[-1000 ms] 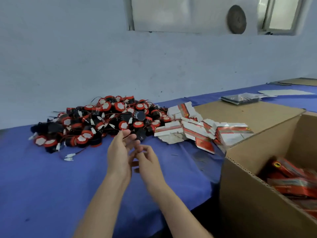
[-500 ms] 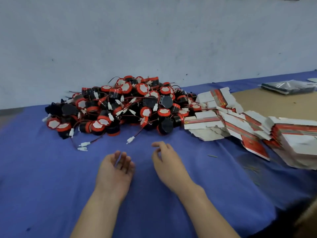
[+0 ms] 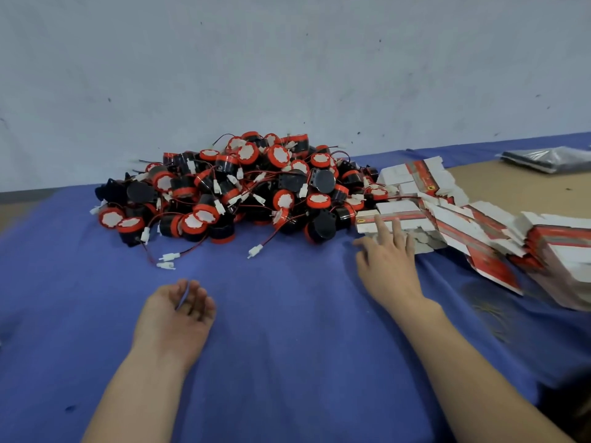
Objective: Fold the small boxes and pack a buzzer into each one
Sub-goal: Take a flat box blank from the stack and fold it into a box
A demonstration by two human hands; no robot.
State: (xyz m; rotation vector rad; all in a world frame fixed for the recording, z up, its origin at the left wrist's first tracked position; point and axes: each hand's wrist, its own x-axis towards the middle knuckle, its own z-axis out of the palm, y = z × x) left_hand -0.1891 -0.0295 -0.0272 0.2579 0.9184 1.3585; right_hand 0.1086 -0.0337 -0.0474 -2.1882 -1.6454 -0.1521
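Right hand [image 3: 388, 266], fingers spread, touches flat box [image 3: 395, 216] centre-right, presumably to take it; left hand [image 3: 179, 311] idles lower left, loosely curled.

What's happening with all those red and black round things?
A person is packing buzzers into small boxes. The right hand reaches with straight fingers onto the stack of flat boxes, beside the buzzer pile. The left hand rests loosely curled on the blue cloth. No folded box is in view.
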